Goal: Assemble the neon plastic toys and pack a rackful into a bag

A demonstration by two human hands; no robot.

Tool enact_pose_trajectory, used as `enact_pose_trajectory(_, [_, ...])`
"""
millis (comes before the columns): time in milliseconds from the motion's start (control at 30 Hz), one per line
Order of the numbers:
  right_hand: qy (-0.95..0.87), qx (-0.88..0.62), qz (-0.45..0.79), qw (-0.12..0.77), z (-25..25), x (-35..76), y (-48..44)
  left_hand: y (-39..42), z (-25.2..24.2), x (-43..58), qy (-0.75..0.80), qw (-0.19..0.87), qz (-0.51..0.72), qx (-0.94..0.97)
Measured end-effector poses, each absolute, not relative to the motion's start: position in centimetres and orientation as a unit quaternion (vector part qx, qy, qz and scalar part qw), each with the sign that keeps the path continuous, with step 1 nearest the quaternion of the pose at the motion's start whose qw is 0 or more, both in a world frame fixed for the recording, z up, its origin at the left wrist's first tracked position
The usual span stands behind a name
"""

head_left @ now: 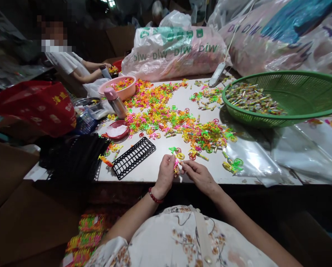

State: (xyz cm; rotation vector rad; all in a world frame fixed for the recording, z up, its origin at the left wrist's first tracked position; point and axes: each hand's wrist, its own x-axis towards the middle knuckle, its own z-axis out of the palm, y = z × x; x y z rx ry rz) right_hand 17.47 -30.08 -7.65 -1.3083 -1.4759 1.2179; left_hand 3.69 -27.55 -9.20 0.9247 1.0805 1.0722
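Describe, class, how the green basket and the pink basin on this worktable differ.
Size: the green basket looks much wider than the pink basin.
Walls: the green basket is perforated; the pink basin's side looks solid.
Contents: the green basket holds small patterned tubes, the pink basin bright, multicoloured pieces.
Shared: both are open-topped and hold many small items.

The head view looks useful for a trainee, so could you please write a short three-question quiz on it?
1. The bracelet near the left hand is: A) white, B) red, C) green.
2. True or false: the black grid lies left of the green basket in the picture.
3. Short answer: what do the left hand and right hand hold between them?

Key: 1. B; 2. True; 3. Small plastic pieces, pink among them.
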Motion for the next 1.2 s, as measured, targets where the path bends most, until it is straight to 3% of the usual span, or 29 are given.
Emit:
enact_pose_trajectory(467, [-0.719,-0.504,0.305,0.369,-9.0,16.3,-31.8,-28.1,-11.4,3.8,0.542,0.551,0.445,0.452])
enact_pose_trajectory(633, [-0.692,-0.548,0.308,0.355,-8.5,18.9,-31.4,-26.6,-11.0,4.3,0.542,0.510,0.434,0.507])
enact_pose_trajectory(733, [-0.657,-0.612,0.241,0.368,-8.3,22.1,-30.7,-24.5,-10.3,3.9,0.566,0.404,0.435,0.572])
enact_pose_trajectory(833, [-0.653,-0.669,0.052,0.351,-8.2,25.0,-29.8,-22.5,-10.1,3.1,0.550,0.224,0.384,0.707])
enact_pose_trajectory(933, [-0.643,-0.693,-0.109,0.306,-7.9,25.7,-28.4,-21.4,-10.6,2.8,0.497,0.141,0.282,0.809])
enact_pose_trajectory(1067, [-0.745,-0.602,-0.075,0.276,-7.3,22.8,-25.2,-21.8,-11.5,3.1,0.514,0.115,0.244,0.814])
enact_pose_trajectory(1200, [-0.829,-0.541,-0.019,0.144,-7.3,18.2,-20.3,-22.7,-11.7,2.7,0.553,0.079,0.236,0.795])
